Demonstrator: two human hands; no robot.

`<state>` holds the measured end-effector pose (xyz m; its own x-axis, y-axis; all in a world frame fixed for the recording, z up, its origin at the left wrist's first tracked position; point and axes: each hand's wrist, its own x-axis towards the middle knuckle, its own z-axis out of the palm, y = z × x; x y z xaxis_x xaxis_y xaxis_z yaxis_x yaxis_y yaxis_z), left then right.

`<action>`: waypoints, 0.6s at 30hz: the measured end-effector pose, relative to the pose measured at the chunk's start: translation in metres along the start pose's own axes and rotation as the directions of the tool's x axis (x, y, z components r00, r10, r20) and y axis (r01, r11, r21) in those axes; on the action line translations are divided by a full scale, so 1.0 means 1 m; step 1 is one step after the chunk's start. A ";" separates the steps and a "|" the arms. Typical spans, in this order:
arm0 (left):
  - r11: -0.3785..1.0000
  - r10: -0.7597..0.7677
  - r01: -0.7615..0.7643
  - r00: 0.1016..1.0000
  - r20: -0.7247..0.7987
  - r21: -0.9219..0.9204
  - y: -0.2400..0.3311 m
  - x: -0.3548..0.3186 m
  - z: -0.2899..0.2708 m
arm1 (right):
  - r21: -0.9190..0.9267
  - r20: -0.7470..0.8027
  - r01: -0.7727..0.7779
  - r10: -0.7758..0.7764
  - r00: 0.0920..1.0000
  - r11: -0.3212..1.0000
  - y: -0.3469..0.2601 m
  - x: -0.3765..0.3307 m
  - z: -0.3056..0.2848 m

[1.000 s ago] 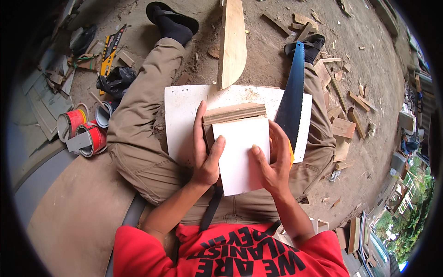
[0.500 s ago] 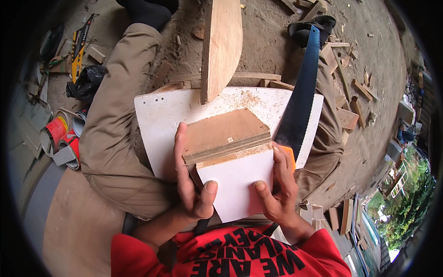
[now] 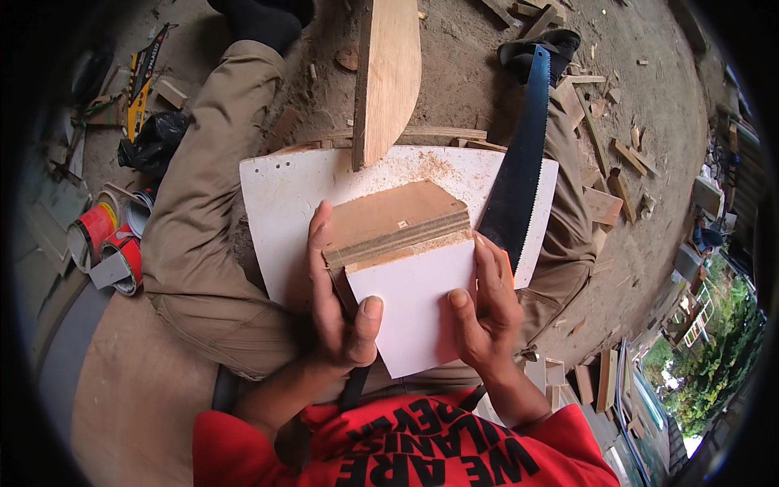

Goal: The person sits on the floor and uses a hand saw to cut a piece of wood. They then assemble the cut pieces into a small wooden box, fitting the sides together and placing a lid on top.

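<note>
Between my two hands is a stack of short wood blocks: a white-faced board [image 3: 414, 308] in front, with brown plywood pieces [image 3: 398, 213] behind it. My left hand [image 3: 345, 312] grips the left side, thumb on the white face and fingers along the edge. My right hand [image 3: 492, 312] grips the right side in the same way. Sawdust lies along the white board's upper edge. Beneath the stack a white panel [image 3: 280, 211] rests across my legs. A handsaw [image 3: 519, 154] lies on its right part, blade pointing away; my right hand partly hides its orange handle.
A wooden plank [image 3: 393, 73] with a curved edge extends over the panel's far edge. Wood offcuts [image 3: 604, 204] litter the ground at right. Red paint cans [image 3: 97, 229], a black plastic bag [image 3: 154, 144] and a yellow-and-black saw sleeve [image 3: 144, 85] lie at left.
The view has shifted slightly, so the panel and saw appear a little higher and the saw further left. Both hands keep the same grip on the stack.
</note>
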<state>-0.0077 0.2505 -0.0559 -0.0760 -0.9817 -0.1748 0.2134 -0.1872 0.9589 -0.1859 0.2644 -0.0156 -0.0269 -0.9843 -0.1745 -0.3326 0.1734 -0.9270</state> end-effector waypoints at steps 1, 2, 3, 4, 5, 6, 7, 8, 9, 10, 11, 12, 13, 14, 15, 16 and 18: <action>1.000 0.011 -0.011 1.000 0.013 -0.017 -0.002 -0.001 -0.001 | 0.010 -0.033 0.021 -0.021 0.999 1.000 0.003 -0.001 0.002; 0.999 0.031 -0.030 0.999 0.022 -0.028 -0.002 -0.002 -0.002 | 0.010 -0.045 0.013 -0.012 0.999 1.000 0.004 -0.003 0.004; 0.999 0.047 -0.046 0.999 0.020 -0.018 -0.004 -0.003 -0.002 | 0.010 -0.056 0.003 -0.003 0.998 1.000 0.005 -0.005 0.004; 0.998 0.060 -0.060 0.998 0.018 -0.011 -0.004 -0.004 -0.002 | 0.010 -0.066 -0.007 0.008 0.998 1.000 0.006 -0.008 0.004; 0.997 0.069 -0.069 0.997 0.016 -0.019 -0.004 -0.003 -0.002 | 0.048 -0.082 0.002 0.002 0.997 0.999 0.007 -0.008 0.006; 0.996 0.086 -0.086 0.996 0.013 -0.029 0.000 -0.006 -0.003 | 0.071 -0.084 0.021 -0.015 0.996 0.997 0.005 -0.008 0.008; 0.995 0.091 -0.090 0.996 0.015 -0.052 0.001 -0.006 -0.002 | 0.110 -0.077 0.007 0.002 0.997 0.994 0.004 -0.007 0.008; 0.985 0.105 -0.102 0.994 0.017 -0.139 0.002 -0.004 0.003 | 0.138 -0.073 -0.006 0.017 0.997 0.990 0.005 -0.005 0.007; 0.982 0.121 -0.118 0.993 0.007 -0.150 0.002 -0.005 0.006 | 0.164 -0.067 0.016 -0.005 0.998 0.986 0.004 -0.003 0.007; 0.978 0.135 -0.134 0.991 -0.003 -0.160 0.001 -0.006 0.008 | 0.195 -0.051 0.008 0.002 0.999 0.981 0.005 -0.001 0.007; 0.973 0.130 -0.129 0.991 -0.005 -0.190 0.001 -0.005 0.008 | 0.221 -0.055 -0.004 0.016 0.998 0.975 0.003 0.000 0.007; 0.977 0.147 -0.145 0.989 0.002 -0.157 -0.002 -0.003 0.007 | 0.246 -0.062 -0.017 0.033 0.998 0.969 0.001 0.000 0.007; 0.980 0.162 -0.162 0.987 -0.004 -0.119 -0.003 -0.004 0.006 | 0.266 -0.068 0.014 0.004 0.998 0.964 0.003 0.000 0.008; 0.981 0.175 -0.175 0.985 -0.008 -0.085 -0.004 -0.004 0.006 | 0.253 -0.067 0.021 -0.004 0.998 0.967 0.003 0.000 0.008; 0.977 0.190 -0.190 0.982 -0.013 -0.095 -0.004 -0.004 0.006 | 0.240 -0.067 0.028 -0.012 0.998 0.970 0.001 0.000 0.007; 0.973 0.204 -0.205 0.979 -0.018 -0.105 -0.005 -0.003 0.005 | 0.226 -0.068 0.034 -0.019 0.997 0.973 0.001 0.002 0.007; 0.970 0.216 -0.218 0.976 -0.029 -0.109 -0.008 -0.001 0.006 | 0.218 -0.096 0.041 -0.020 0.995 0.975 0.011 0.003 0.007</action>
<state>-0.0151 0.2531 -0.0623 0.0001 -0.9996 0.0298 0.3292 0.0281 0.9438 -0.1826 0.2637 -0.0287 -0.1110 -0.9862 -0.1230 -0.1200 0.1361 -0.9834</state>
